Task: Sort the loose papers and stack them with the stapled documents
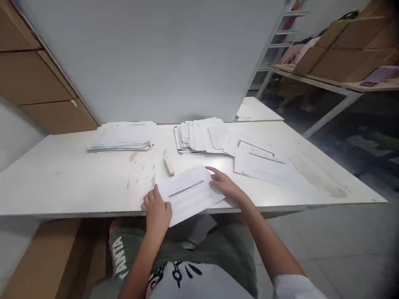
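Observation:
A white printed form (187, 193), crossed by a dark band, lies at a slant over the table's front edge, its near corner sticking out above my lap. My left hand (157, 209) grips its left edge, with the thumb on top. At the opposite edge, my right hand (226, 185) holds the paper with the index finger stretched along the upper corner. Whether more sheets lie under this form I cannot tell. Just beyond it rests a small cream-coloured oblong object (169, 166), possibly a stapler.
On the white table (77, 182) are a neat paper stack (124, 135) at back left, a fanned paper pile (199, 135) at the back middle, and loose printed sheets (262, 164) to the right. Cardboard boxes (46, 79) stand at left; a grey panel (156, 62) rises behind.

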`<state>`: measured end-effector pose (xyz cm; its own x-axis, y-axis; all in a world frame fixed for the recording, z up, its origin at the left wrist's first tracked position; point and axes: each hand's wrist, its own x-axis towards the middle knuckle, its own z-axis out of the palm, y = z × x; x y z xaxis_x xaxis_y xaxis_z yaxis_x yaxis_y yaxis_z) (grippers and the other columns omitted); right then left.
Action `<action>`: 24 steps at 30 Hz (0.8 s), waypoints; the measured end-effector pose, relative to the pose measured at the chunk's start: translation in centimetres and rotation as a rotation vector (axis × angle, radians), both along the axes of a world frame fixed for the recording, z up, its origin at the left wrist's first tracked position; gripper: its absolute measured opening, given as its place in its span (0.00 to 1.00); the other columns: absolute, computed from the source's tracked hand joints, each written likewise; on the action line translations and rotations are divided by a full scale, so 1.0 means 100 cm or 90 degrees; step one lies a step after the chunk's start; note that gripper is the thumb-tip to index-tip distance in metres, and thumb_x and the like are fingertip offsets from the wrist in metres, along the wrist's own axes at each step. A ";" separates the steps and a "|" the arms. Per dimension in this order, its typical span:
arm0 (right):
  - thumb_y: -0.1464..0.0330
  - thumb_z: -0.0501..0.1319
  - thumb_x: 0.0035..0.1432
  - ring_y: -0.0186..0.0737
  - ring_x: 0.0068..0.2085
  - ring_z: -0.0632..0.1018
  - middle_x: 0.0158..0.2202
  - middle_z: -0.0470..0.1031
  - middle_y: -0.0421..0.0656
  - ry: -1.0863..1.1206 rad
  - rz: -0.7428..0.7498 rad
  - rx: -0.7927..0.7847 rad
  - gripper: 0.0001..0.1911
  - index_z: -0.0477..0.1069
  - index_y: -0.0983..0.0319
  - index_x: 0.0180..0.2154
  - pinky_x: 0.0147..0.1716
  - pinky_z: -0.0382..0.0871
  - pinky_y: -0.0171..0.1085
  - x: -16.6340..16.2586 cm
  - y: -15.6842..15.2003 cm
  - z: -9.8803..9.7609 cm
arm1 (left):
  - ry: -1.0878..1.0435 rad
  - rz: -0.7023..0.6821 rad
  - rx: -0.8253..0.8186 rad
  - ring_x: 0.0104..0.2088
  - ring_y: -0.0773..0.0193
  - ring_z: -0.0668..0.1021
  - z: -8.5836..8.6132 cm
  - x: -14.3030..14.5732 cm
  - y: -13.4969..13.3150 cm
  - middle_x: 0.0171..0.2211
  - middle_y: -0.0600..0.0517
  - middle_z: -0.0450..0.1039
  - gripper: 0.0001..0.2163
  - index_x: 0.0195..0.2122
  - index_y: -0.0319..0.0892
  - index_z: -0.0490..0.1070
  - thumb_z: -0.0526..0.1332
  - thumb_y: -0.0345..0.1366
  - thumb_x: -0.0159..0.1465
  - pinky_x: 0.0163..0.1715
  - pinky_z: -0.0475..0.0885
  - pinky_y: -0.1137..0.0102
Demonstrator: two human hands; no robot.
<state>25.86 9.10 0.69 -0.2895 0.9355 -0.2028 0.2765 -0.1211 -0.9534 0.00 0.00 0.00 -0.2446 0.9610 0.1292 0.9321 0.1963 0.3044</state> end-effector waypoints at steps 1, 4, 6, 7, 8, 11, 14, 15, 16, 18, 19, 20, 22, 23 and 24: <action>0.71 0.57 0.52 0.40 0.33 0.74 0.38 0.75 0.44 0.009 -0.001 -0.001 0.37 0.56 0.59 0.64 0.36 0.70 0.39 0.000 0.000 0.000 | -0.006 0.003 -0.001 0.53 0.46 0.64 0.000 0.000 0.003 0.54 0.35 0.63 0.26 0.64 0.30 0.53 0.48 0.31 0.64 0.49 0.63 0.52; 0.70 0.58 0.52 0.40 0.35 0.75 0.38 0.75 0.44 0.032 -0.013 -0.001 0.37 0.55 0.59 0.65 0.36 0.70 0.38 -0.001 0.000 -0.002 | -0.014 0.011 0.004 0.52 0.47 0.65 0.001 -0.001 0.012 0.52 0.36 0.65 0.26 0.64 0.32 0.54 0.48 0.30 0.64 0.49 0.63 0.52; 0.70 0.58 0.53 0.40 0.36 0.75 0.38 0.75 0.44 0.048 -0.030 0.004 0.37 0.55 0.59 0.65 0.36 0.70 0.38 -0.001 -0.001 -0.006 | -0.006 0.015 0.015 0.51 0.47 0.66 0.001 -0.003 0.018 0.50 0.37 0.67 0.25 0.64 0.33 0.54 0.48 0.31 0.65 0.48 0.64 0.52; 0.70 0.58 0.53 0.40 0.36 0.75 0.37 0.74 0.43 0.053 -0.039 0.007 0.37 0.54 0.59 0.65 0.36 0.70 0.38 -0.001 -0.001 -0.008 | -0.001 0.015 0.021 0.50 0.47 0.67 0.001 -0.004 0.020 0.48 0.37 0.67 0.25 0.64 0.33 0.55 0.48 0.31 0.65 0.48 0.64 0.51; 0.69 0.58 0.53 0.40 0.35 0.75 0.37 0.74 0.43 0.054 -0.050 0.009 0.37 0.54 0.59 0.65 0.36 0.70 0.38 -0.002 0.000 -0.010 | -0.003 0.016 0.030 0.50 0.47 0.67 0.001 -0.006 0.023 0.47 0.37 0.68 0.25 0.64 0.33 0.55 0.49 0.31 0.65 0.48 0.65 0.51; 0.70 0.58 0.54 0.39 0.35 0.75 0.37 0.74 0.42 0.030 -0.088 0.007 0.35 0.56 0.59 0.64 0.36 0.70 0.38 -0.007 0.007 -0.014 | -0.064 0.021 0.070 0.51 0.46 0.68 0.004 -0.013 0.029 0.48 0.38 0.69 0.27 0.65 0.34 0.53 0.51 0.32 0.64 0.50 0.65 0.48; 0.72 0.57 0.53 0.39 0.35 0.76 0.37 0.75 0.43 -0.013 -0.125 -0.019 0.30 0.63 0.63 0.60 0.37 0.69 0.36 -0.018 0.026 -0.010 | -0.157 -0.027 0.164 0.55 0.47 0.67 0.013 -0.017 0.044 0.53 0.39 0.66 0.30 0.66 0.37 0.49 0.54 0.35 0.63 0.55 0.64 0.49; 0.73 0.57 0.53 0.39 0.35 0.76 0.36 0.75 0.43 -0.024 -0.132 -0.028 0.29 0.66 0.64 0.58 0.37 0.69 0.36 -0.023 0.033 -0.007 | -0.176 -0.061 0.189 0.58 0.48 0.65 0.017 -0.017 0.053 0.56 0.39 0.65 0.30 0.66 0.39 0.49 0.55 0.37 0.63 0.57 0.63 0.50; 0.74 0.57 0.52 0.39 0.34 0.75 0.35 0.75 0.43 -0.032 -0.136 -0.035 0.27 0.68 0.64 0.56 0.37 0.69 0.35 -0.027 0.041 -0.005 | -0.186 -0.098 0.205 0.61 0.48 0.63 0.021 -0.015 0.065 0.58 0.39 0.63 0.29 0.66 0.39 0.50 0.54 0.38 0.64 0.59 0.62 0.51; 0.76 0.57 0.50 0.38 0.32 0.75 0.32 0.75 0.42 -0.039 -0.139 -0.040 0.26 0.71 0.64 0.53 0.36 0.68 0.35 -0.036 0.054 -0.001 | -0.180 -0.172 0.206 0.66 0.49 0.57 0.027 -0.009 0.094 0.62 0.40 0.59 0.27 0.64 0.38 0.54 0.52 0.39 0.65 0.62 0.58 0.52; 0.76 0.57 0.49 0.38 0.31 0.75 0.30 0.75 0.41 -0.040 -0.139 -0.039 0.26 0.71 0.64 0.52 0.35 0.68 0.35 -0.039 0.059 0.000 | -0.164 -0.199 0.196 0.67 0.49 0.54 0.029 -0.006 0.109 0.63 0.40 0.59 0.26 0.64 0.37 0.55 0.51 0.39 0.66 0.64 0.56 0.52; 0.77 0.58 0.49 0.37 0.30 0.74 0.29 0.75 0.41 -0.041 -0.142 -0.036 0.26 0.71 0.64 0.52 0.35 0.68 0.35 -0.041 0.062 0.000 | -0.143 -0.219 0.183 0.68 0.48 0.53 0.029 -0.003 0.124 0.63 0.40 0.59 0.25 0.63 0.36 0.56 0.51 0.39 0.66 0.65 0.53 0.51; 0.77 0.58 0.48 0.37 0.29 0.74 0.28 0.74 0.40 -0.045 -0.151 -0.022 0.28 0.71 0.64 0.53 0.34 0.67 0.34 -0.044 0.063 -0.002 | -0.099 -0.249 0.144 0.68 0.46 0.52 0.025 0.002 0.147 0.63 0.39 0.60 0.24 0.62 0.33 0.58 0.50 0.37 0.66 0.65 0.51 0.49; 0.77 0.57 0.48 0.37 0.29 0.73 0.27 0.73 0.39 -0.044 -0.155 -0.012 0.29 0.70 0.64 0.54 0.34 0.67 0.34 -0.045 0.062 -0.003 | -0.079 -0.263 0.121 0.68 0.46 0.53 0.022 0.003 0.155 0.62 0.39 0.62 0.24 0.62 0.33 0.60 0.49 0.36 0.66 0.65 0.51 0.48; 0.77 0.57 0.49 0.37 0.29 0.73 0.27 0.73 0.39 -0.039 -0.156 -0.001 0.29 0.69 0.63 0.55 0.33 0.67 0.34 -0.046 0.061 -0.005 | -0.060 -0.279 0.103 0.67 0.45 0.53 0.017 0.003 0.160 0.62 0.40 0.63 0.23 0.61 0.33 0.61 0.47 0.35 0.66 0.65 0.51 0.47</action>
<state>21.28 15.20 0.18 -0.0409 0.9757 -0.2152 0.2961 -0.1939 -0.9353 0.29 16.01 1.74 0.1616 0.9457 0.2820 0.8835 -0.2660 0.3855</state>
